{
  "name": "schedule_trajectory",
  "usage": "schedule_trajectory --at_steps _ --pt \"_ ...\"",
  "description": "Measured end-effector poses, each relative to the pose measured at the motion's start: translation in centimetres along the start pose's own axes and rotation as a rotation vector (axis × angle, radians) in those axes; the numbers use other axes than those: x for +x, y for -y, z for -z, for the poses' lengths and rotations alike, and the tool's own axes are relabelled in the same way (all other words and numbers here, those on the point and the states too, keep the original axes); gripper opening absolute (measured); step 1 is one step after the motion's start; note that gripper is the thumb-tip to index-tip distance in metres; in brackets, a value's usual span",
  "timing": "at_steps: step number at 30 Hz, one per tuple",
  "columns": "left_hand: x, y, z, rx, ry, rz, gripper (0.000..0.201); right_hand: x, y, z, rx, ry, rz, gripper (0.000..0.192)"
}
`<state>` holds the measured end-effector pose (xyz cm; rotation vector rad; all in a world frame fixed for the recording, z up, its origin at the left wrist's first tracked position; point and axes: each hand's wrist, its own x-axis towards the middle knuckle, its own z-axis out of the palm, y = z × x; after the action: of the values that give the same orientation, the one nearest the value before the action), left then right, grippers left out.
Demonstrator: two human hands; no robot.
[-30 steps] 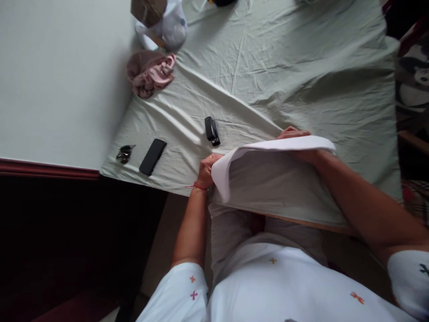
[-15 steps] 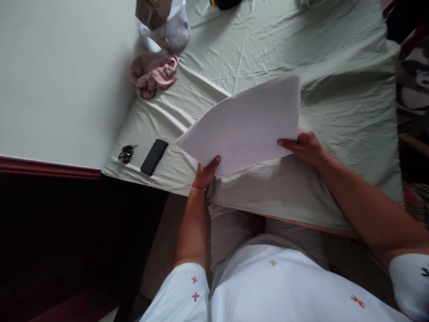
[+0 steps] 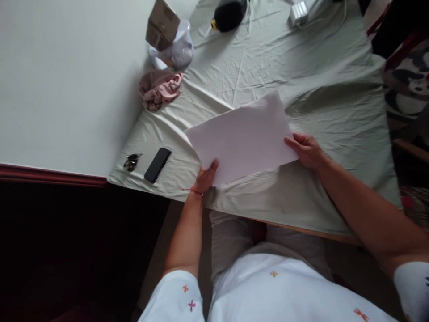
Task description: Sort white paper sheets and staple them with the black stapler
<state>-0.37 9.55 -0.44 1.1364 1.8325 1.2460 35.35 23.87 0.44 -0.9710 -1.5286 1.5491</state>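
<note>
White paper (image 3: 243, 136) on pale green cloth (image 3: 321, 85); black phone (image 3: 157, 164); pink fabric (image 3: 161, 89); brown box (image 3: 161, 24).

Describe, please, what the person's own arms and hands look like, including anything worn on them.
Both forearms are bare. The left hand has a thin red thread bracelet at the wrist; any ring is too small to tell. The right hand shows no jewellery. Short white sleeves with small orange and pink cross-shaped motifs cover the upper arms.

Left hand (image 3: 205, 176) and right hand (image 3: 305, 150) both pinch closed, forearms extended forward.
</note>
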Motion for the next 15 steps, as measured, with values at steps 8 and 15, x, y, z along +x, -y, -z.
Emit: schedule_trajectory --at_steps 8,15 --pt "1.1 -6.8 4.1 0.221 0.689 0.296 0.065 -0.1 0.9 1.1 0.294 0.069 -0.086 0.065" --pt "3.3 -10.7 2.3 0.274 0.921 0.348 0.063 -0.2 0.9 1.6 0.125 0.336 -0.025 0.063"
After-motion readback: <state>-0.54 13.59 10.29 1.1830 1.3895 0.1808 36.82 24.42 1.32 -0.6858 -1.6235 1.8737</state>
